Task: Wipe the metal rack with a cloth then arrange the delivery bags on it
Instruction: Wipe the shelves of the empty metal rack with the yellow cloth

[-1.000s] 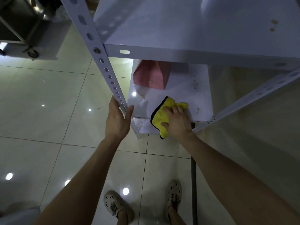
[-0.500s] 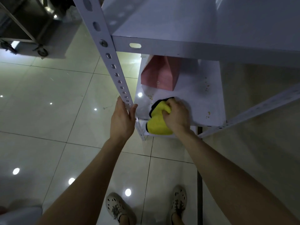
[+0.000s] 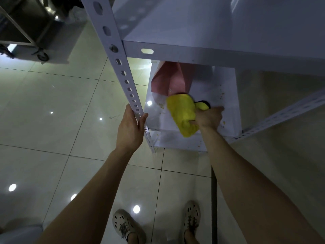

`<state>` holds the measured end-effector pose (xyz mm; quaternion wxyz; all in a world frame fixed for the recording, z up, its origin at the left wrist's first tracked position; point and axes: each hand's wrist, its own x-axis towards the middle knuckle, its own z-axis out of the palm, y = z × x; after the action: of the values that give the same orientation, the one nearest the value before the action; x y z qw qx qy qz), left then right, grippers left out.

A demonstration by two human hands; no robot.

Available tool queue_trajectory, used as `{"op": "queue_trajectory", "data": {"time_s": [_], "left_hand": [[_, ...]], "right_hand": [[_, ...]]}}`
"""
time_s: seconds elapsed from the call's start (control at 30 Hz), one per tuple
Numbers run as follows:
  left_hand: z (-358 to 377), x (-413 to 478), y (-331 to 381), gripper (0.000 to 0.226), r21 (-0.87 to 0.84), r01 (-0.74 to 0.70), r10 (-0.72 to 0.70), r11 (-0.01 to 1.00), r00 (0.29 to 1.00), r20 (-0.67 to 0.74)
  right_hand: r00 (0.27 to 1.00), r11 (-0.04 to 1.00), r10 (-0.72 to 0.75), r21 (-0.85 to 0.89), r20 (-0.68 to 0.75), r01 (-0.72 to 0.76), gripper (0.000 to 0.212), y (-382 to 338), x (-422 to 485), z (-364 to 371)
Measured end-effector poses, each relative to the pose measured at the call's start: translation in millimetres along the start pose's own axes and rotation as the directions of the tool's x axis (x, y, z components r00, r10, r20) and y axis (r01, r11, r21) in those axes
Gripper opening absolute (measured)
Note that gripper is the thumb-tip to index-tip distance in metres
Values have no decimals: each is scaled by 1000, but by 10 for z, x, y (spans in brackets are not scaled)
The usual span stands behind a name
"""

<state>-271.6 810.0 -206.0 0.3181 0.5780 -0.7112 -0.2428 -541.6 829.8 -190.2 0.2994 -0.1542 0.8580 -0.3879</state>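
rack (image 3: 193,53): painted sheet metal, pale grey, smooth, slight sheen; slotted upright (image 3: 120,67) has the same coat. lower shelf (image 3: 211,81): same smooth paint, surface dotted with yellowish specks. cloth (image 3: 182,111): yellow fabric, soft fuzzy pile, matt, dark edging. bag (image 3: 170,80): pink paper, matt, sharp creases. floor (image 3: 52,95): glazed tile, high gloss, mirrors the lamps. trolley (image 3: 35,27): bare metal, bright and shiny. shoes (image 3: 124,224): pale, perforated, look like moulded plastic, matt

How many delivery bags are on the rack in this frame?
1. A pink paper bag stands at the far left of the lower shelf, just behind the yellow cloth that the right hand grips. The upper shelf may hide more.
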Motion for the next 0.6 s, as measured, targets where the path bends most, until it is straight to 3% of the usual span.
{"op": "queue_trajectory", "data": {"time_s": [0.03,0.1,0.2,0.27,0.33,0.4,0.5,0.6], "left_hand": [[6,0,-4,42,5,7,-7,1000,1000,-1],[19,-12,5,43,3,20,-20,1000,1000,3],[20,-27,33,44,-13,23,-22,1000,1000,4],[-1,-28,78,49,-28,19,-19,999,1000,-7],[-47,4,169,59,-94,35,-39,995,998,-40],[-79,53,289,65,-166,33,-49,986,995,-92],[-44,100,433,51,-174,22,-50,985,985,-163],[1,111,492,47,-165,61,-91,984,980,-180]], "right_hand": [[1000,1000,3,13,9,-3,92,12,-13,-24],[988,970,-150,-189,33,154,84,108,-113,-55],[859,721,-504,-505,88,474,68,272,-239,-134],[732,539,-651,-556,203,633,69,363,-206,-191],[611,382,-688,-520,392,764,62,463,-138,-217],[528,297,-675,-465,516,834,51,551,-103,-194],[490,266,-682,-439,543,858,38,590,-123,-147],[484,220,-659,-467,576,856,52,573,-163,-84]]}}
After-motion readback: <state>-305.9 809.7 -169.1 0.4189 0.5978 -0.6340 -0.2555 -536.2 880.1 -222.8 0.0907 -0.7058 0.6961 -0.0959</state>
